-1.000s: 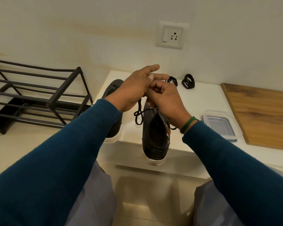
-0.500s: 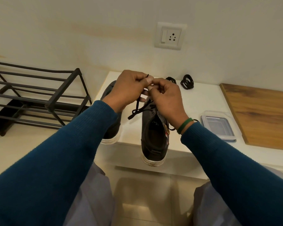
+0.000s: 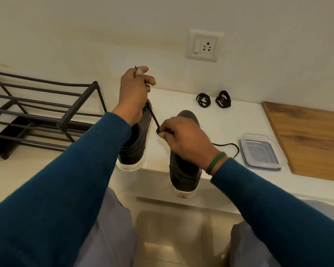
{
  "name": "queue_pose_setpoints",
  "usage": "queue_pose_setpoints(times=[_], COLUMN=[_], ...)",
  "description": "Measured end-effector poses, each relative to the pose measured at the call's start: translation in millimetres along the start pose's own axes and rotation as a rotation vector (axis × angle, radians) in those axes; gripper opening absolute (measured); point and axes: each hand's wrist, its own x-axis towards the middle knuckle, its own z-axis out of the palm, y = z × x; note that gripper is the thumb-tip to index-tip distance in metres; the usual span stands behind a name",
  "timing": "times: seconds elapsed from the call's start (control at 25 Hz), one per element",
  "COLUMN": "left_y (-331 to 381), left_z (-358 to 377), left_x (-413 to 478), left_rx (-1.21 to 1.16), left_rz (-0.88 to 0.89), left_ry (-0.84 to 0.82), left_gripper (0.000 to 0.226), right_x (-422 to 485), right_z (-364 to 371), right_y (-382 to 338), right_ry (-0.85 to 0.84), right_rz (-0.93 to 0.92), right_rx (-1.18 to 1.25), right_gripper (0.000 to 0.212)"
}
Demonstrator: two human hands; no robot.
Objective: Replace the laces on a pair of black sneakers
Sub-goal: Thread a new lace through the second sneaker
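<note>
Two black sneakers with white soles stand on a low white ledge (image 3: 228, 122), heels toward me. The left sneaker (image 3: 133, 151) is partly behind my left forearm; the right sneaker (image 3: 183, 174) lies under my right hand. A black lace (image 3: 154, 117) stretches taut between my hands. My left hand (image 3: 134, 93) is raised and pinches the lace near its tip, which pokes up past the thumb. My right hand (image 3: 183, 137) pinches the lace lower down, above the right sneaker. More lace (image 3: 228, 145) trails out to the right of my right wrist. Two coiled black laces (image 3: 203, 100) (image 3: 223, 99) lie at the back of the ledge.
A black metal shoe rack (image 3: 46, 112) stands on the floor to the left. A clear plastic container (image 3: 259, 151) sits on the ledge right of the sneakers, beside a wooden board (image 3: 308, 139). A wall socket (image 3: 203, 45) is above. My knees are at the bottom.
My hands were together over the right sneaker. Now the left hand has risen up and left while the right dropped, pulling the lace taut between them.
</note>
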Motion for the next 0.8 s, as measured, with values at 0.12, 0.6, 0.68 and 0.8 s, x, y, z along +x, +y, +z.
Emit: queue_pose_setpoints(times=[0.12,0.6,0.68,0.8], left_y=[6,-8,-13,-20], left_z=[1,4,3,10], left_x=[-3,-16,-17,-27], left_rx=[-0.260,0.306,0.645,0.719], left_rz=[-0.011,-0.197,0.003,0.079], left_ry=[0.063,-0.542,-0.553,-0.558], left_gripper=[0.022,0.024,0.019,0.015], right_x=[-8,-27,-33,-41], right_z=[1,-41,-42,-35], right_y=[-2,66,64,52], right_ry=[-0.304,0.036,0.027,-0.130], right_rz=[-0.009,0.396,0.404,0.365], right_rx=[-0.255,0.152,0.226,0.217], right_gripper=[0.051,0.023,0.021,0.025])
